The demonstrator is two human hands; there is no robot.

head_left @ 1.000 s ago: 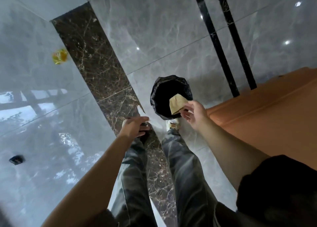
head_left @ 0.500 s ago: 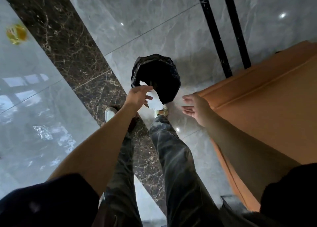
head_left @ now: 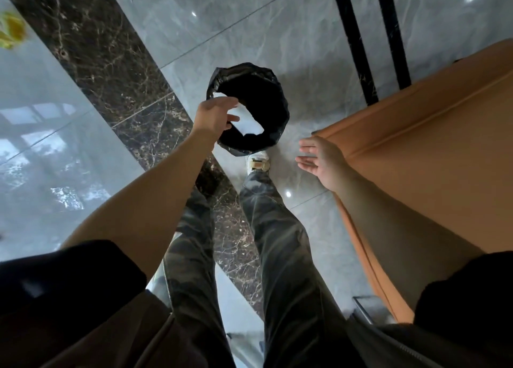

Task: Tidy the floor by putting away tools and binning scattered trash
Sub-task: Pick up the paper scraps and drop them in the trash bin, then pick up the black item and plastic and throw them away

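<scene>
A bin lined with a black bag (head_left: 273,89) stands on the grey marble floor just ahead of my feet. My left hand (head_left: 215,117) reaches over the bin's near left rim, its fingers pinched on a piece of white paper (head_left: 249,124) that hangs inside the opening. To the right of the bin my right hand (head_left: 319,159) hovers with the palm open and fingers spread, holding nothing. A crumpled yellow wrapper (head_left: 11,30) lies on the floor at the far left edge.
An orange piece of furniture (head_left: 430,145) fills the right side, close to my right hand. A dark brown marble strip (head_left: 111,62) runs diagonally across the floor. Two black floor stripes (head_left: 372,48) run behind the bin. My white shoe (head_left: 258,162) touches the bin's base.
My right hand had a tan paper over the bin, now it is empty and drawn back to the right. My left hand has come forward with the white paper over the bin.
</scene>
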